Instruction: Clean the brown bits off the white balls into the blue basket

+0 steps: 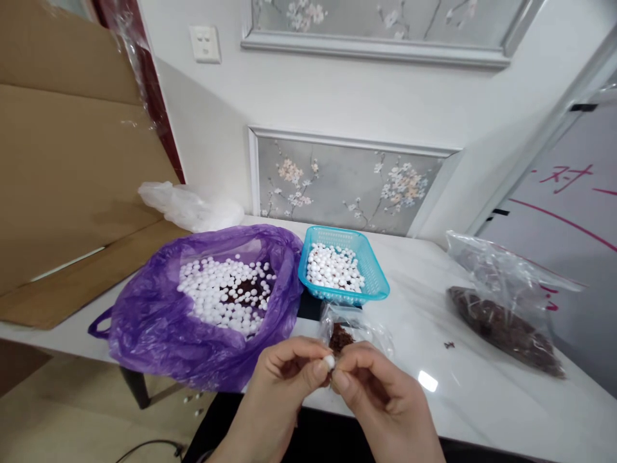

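Two hands on one bead?
me: Yes. My left hand (284, 376) and right hand (383, 392) meet at 6 o'clock, fingertips pinched shut on a white bead (330, 362). Something brown sits under it; can't tell what.
Around it?
me: Small bag (354, 331) just behind my fingers, brown scraps inside. Purple bag (159, 321) at 10 o'clock holds white beads over brown bits. Blue basket (369, 270) at 12, more beads. Big clear bag (506, 308) at 3, brown stuff. All on the white table (434, 308).
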Motion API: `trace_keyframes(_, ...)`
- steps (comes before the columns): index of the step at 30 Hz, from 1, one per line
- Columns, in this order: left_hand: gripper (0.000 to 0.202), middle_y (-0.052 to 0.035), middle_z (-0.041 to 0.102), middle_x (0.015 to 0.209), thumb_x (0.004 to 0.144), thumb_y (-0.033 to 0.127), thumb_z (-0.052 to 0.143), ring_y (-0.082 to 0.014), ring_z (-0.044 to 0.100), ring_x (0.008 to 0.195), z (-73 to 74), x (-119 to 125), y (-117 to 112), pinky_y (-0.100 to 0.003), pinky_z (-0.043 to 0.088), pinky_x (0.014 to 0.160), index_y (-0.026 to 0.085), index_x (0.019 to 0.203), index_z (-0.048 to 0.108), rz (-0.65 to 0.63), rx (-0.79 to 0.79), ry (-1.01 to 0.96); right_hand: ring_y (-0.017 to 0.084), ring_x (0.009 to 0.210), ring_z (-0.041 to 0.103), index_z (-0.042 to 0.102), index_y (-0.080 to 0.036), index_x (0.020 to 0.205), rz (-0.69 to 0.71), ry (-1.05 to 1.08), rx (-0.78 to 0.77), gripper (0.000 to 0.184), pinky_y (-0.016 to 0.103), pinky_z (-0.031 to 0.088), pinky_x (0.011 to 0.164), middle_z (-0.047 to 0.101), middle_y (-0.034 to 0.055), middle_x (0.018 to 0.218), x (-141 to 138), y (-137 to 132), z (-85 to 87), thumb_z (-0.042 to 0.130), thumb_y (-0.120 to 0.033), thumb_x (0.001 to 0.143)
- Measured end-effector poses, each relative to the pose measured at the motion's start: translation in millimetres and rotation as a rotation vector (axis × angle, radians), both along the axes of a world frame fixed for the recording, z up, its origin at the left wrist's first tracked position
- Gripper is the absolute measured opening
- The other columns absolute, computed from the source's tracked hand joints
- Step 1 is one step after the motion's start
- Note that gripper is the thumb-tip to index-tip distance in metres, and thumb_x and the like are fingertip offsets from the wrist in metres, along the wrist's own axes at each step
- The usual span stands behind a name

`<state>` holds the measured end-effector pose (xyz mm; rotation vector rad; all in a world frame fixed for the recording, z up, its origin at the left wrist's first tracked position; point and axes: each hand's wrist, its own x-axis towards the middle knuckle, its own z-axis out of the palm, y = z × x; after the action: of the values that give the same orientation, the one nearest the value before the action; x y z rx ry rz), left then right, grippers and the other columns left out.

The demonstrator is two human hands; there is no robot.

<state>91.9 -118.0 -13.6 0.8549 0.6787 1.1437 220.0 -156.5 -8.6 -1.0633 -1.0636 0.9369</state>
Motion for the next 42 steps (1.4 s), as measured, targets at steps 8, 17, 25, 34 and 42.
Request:
trace_keyframes(8,0.006,-0.0013,0.071,0.078,0.070,0.014,0.079,-0.0124,0.064,0.070,3.7,0.8,-0.6,-0.022,0.052,0.068,0.021,0.070,0.078,0.003,0.071,-0.019,0.011,0.059,0.049,0.064,-0.021,0.071,0.012,0.147,-0.088,0.022,0.019,0.043,0.054,0.055,-0.0028,0.064,-6.0,0.0,-1.2,0.075,-0.039,0.076)
trace_keyframes(17,0.006,-0.0009,0.069,0.078,0.070,0.014,0.079,-0.0111,0.062,0.063,2.5,-1.8,0.4,-0.023,0.051,0.063,0.020,0.069,0.078,0.003,0.144,-0.022,0.010,0.057,0.051,0.057,-0.019,0.076,0.075,0.205,-0.108,0.031,0.019,0.042,0.056,0.057,-0.0034,0.060,-7.6,3.3,-1.3,0.076,-0.044,0.076)
trace_keyframes(25,0.011,-0.0001,0.067,0.063,0.069,0.027,0.082,-0.0109,0.061,0.057,3.1,-0.1,-1.4,-0.023,0.051,0.060,0.020,0.075,0.077,-0.085,-0.031,-0.139,0.008,0.058,0.055,0.060,-0.022,0.084,0.126,0.216,-0.022,0.026,0.020,0.044,0.057,0.059,-0.0040,0.072,4.4,5.6,-0.6,0.075,-0.043,0.077)
trace_keyframes(34,0.017,-0.0005,0.071,0.082,0.068,0.014,0.082,-0.0101,0.062,0.074,-1.6,-9.8,3.5,-0.016,0.049,0.070,0.024,0.082,0.079,-0.014,0.208,-0.035,0.017,0.071,0.064,0.067,-0.024,0.088,-0.126,-0.609,-0.038,0.019,0.023,0.048,0.068,0.069,0.0007,0.077,33.7,7.8,-15.7,0.049,-0.030,0.092)
trace_keyframes(42,0.019,-0.0011,0.072,0.083,0.074,0.008,0.075,-0.0129,0.065,0.076,-3.6,-15.5,5.1,-0.019,0.050,0.069,0.026,0.079,0.078,0.054,0.367,0.084,0.024,0.084,0.070,0.071,-0.021,0.091,-0.025,-1.254,-0.252,0.029,0.029,0.048,0.066,0.073,0.0081,0.095,15.5,40.8,-32.7,0.045,-0.007,0.087)
